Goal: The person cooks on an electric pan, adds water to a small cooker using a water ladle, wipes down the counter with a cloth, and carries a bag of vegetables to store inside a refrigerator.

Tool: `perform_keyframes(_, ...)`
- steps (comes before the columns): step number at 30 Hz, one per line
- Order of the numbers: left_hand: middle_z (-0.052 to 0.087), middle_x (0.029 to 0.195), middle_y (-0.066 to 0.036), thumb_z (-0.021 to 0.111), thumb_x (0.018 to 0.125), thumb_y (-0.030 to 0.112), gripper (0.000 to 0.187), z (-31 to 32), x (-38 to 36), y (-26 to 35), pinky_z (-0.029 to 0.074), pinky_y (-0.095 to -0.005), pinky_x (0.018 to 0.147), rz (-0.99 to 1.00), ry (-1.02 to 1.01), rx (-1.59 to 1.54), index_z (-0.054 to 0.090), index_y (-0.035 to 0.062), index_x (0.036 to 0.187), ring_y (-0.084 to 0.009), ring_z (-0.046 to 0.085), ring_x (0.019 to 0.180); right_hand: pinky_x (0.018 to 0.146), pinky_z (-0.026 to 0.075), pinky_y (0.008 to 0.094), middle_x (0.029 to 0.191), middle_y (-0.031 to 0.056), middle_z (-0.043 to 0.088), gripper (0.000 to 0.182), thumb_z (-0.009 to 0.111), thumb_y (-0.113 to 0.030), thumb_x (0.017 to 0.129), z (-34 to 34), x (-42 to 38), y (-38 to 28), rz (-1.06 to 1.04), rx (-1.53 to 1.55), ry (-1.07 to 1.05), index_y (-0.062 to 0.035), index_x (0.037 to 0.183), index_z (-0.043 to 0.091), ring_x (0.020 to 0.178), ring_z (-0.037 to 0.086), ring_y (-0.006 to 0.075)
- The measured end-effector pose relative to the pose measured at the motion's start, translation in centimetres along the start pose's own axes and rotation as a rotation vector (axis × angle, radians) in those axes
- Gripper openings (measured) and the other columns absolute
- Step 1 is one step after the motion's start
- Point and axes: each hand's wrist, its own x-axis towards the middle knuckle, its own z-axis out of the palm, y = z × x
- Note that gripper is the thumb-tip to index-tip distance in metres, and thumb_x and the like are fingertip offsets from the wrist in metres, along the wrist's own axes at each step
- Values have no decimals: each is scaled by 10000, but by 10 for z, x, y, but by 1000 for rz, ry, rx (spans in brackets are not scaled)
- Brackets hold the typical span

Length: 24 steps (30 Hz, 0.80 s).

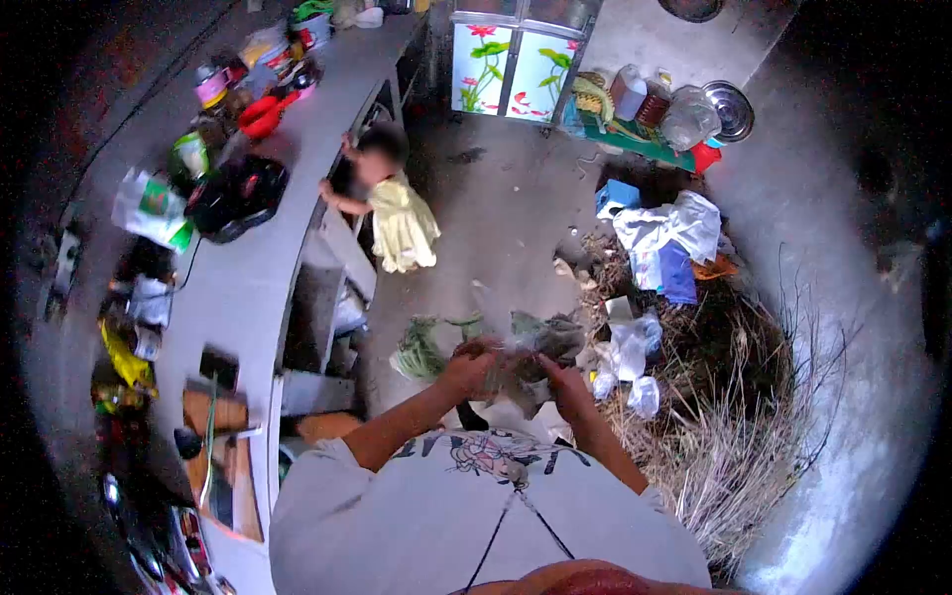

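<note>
My left hand [476, 362] is closed in front of my shirt, with the fingers curled inward. Close to its right, my right hand [562, 382] is closed as well. A crumpled greyish-brown thing [523, 375] spans the gap between them, and I cannot tell what it is. Just beyond the fingers lies a dull grey-green bundle [551, 335]. To the left of my left hand, a heap of green stringy vegetables [421, 349] rests low near the floor.
A small person [402, 218] in a yellow dress stands at the long counter [233, 327], hands on its edge. Dry twigs and straw [734, 436] pile up at right, with plastic bags [630, 342] on them. A painted cabinet [516, 69] stands at the back.
</note>
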Motion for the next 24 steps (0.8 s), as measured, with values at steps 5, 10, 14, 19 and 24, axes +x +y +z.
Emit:
perform_keyframes(5,548,944,-111,544,726,217,283,-33,147,-25,383,-303,791,-365,-98,-488,550,53,956,-205,499,902,797,394,298,1033,61,502,422,509,-56,697,-42,143,-33,-120,63,-115,-12,1108,423,916,491,182)
perform_keyframes(10,570,915,-70,471,784,202,261,-63,229,-53,416,-268,724,-369,193,-43,551,25,958,-155,535,789,825,376,315,1038,72,506,400,515,-97,721,-43,279,-106,-182,-196,-305,-8,1103,432,956,468,198)
perform_keyframes(14,552,961,-86,430,806,188,286,-132,343,-72,422,-272,718,-538,102,-78,512,31,1031,-175,549,795,824,379,326,1025,81,515,374,545,-113,736,6,397,-209,-10,-135,-402,-14,1082,446,946,475,203)
perform_keyframes(19,554,861,-131,431,801,199,258,-205,478,-149,411,-328,673,-365,403,-3,527,12,950,-222,527,755,725,450,326,960,97,545,311,503,-99,741,47,541,-290,37,14,-335,8,1031,475,828,544,207)
perform_keyframes(24,565,770,-112,445,813,228,290,-273,594,-207,390,-315,680,-522,623,-556,536,-40,873,-190,509,720,736,454,332,954,95,544,333,479,-113,746,-11,683,-350,-141,-219,-74,-11,1063,455,848,542,229)
